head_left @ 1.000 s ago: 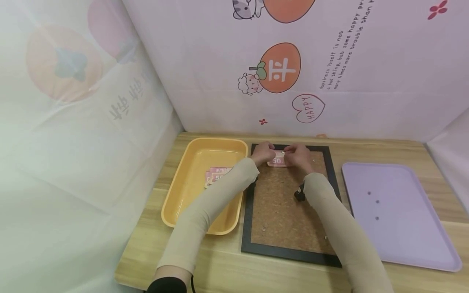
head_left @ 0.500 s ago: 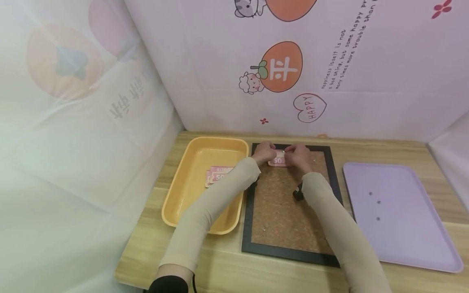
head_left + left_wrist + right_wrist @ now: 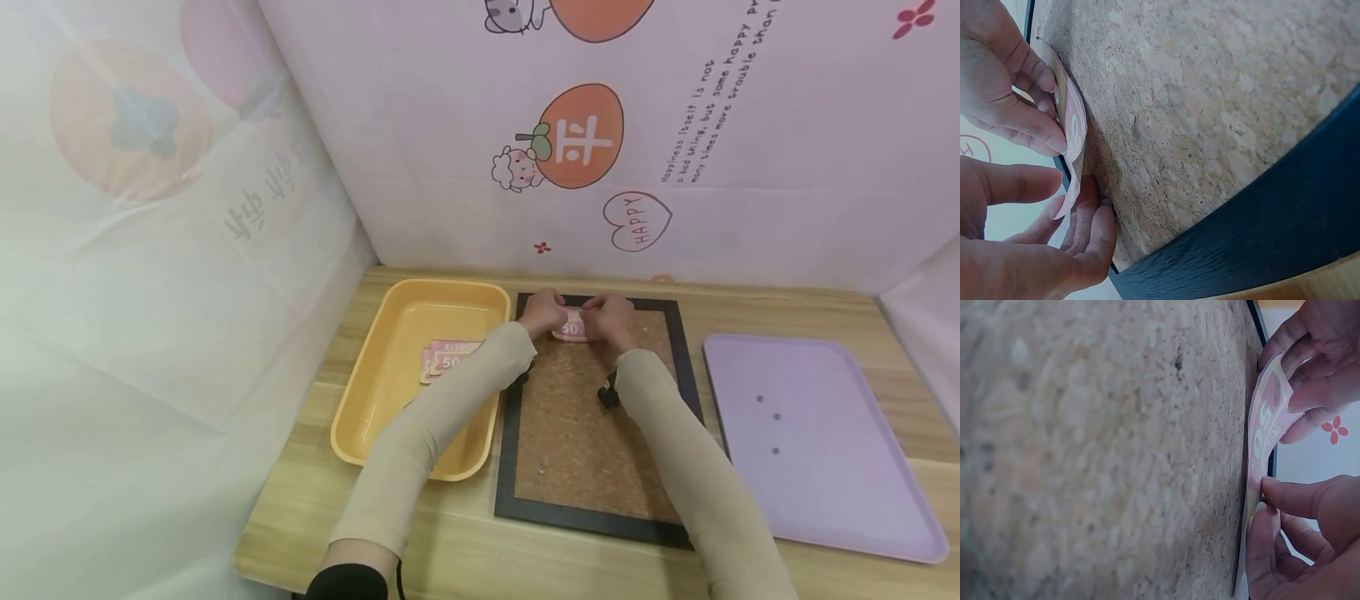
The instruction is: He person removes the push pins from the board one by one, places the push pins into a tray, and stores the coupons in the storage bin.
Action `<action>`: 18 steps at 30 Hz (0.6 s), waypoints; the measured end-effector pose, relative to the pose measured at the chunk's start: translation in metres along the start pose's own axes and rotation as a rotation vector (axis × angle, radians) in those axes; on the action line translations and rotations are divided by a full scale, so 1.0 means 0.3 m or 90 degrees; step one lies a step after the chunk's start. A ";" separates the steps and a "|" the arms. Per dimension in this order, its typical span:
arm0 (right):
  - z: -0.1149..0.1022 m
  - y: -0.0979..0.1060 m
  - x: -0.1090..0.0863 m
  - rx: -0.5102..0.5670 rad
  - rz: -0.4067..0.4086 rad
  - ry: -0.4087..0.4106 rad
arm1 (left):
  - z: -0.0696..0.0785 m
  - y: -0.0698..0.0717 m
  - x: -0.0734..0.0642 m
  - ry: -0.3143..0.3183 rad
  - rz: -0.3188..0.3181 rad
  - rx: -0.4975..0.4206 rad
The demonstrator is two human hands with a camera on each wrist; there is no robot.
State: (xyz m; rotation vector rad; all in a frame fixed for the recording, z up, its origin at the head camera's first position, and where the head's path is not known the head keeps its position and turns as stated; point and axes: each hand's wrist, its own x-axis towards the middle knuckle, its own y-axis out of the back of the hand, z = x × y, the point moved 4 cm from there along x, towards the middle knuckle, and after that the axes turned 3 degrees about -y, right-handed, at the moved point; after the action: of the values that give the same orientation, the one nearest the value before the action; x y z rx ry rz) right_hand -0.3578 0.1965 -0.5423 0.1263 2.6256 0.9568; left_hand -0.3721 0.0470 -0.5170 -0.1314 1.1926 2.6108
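Observation:
Near the top of a black-framed corkboard (image 3: 573,433) lies a pink paper coupon (image 3: 572,328) printed with 50. My left hand (image 3: 543,313) pinches its left end between thumb and fingers; in the right wrist view the coupon (image 3: 1266,428) bows away from the cork there. With thumb and index finger, my right hand (image 3: 611,321) pinches a tiny pushpin (image 3: 1263,497) at the coupon's upper edge, mostly hidden by the fingertips. In the left wrist view, a small pin (image 3: 1106,202) sits in the cork beside the left fingers.
Left of the board stands a yellow tray (image 3: 375,400) with several more coupons (image 3: 450,360). A purple tray (image 3: 817,492) on the right bears a few small grey pins (image 3: 777,417). Another pin (image 3: 542,471) is in the cork's lower left. A printed cloth (image 3: 465,225) hangs behind.
Both hands stay at the coupon with almost no movement. The coupon bows slightly more between them, and the shiny pin by the right fingertips shows less. The head view shifts a little.

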 end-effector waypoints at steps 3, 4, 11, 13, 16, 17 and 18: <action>-0.002 -0.003 0.002 -0.011 -0.001 -0.011 | -0.002 0.002 0.002 -0.005 -0.002 0.008; -0.001 -0.003 0.002 -0.017 0.000 -0.015 | -0.001 0.003 0.002 -0.007 -0.002 0.012; 0.002 0.002 0.003 -0.031 0.006 -0.023 | 0.007 0.009 -0.004 -0.006 0.000 0.008; 0.001 0.003 0.000 -0.025 0.003 -0.022 | 0.006 0.006 -0.004 -0.001 0.005 0.004; 0.003 0.005 0.001 -0.027 -0.002 -0.014 | 0.003 0.003 -0.005 0.001 0.012 -0.001; 0.004 0.005 0.003 -0.026 -0.004 -0.010 | 0.002 0.003 -0.007 0.001 0.014 -0.004; 0.004 0.005 0.004 -0.027 -0.006 -0.009 | 0.002 0.003 -0.008 0.000 0.015 -0.009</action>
State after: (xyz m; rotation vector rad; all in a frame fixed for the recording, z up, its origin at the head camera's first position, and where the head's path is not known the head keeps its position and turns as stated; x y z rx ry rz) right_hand -0.3585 0.1985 -0.5424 0.1100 2.5894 1.0051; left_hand -0.3700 0.0463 -0.5156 -0.1211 1.1834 2.6396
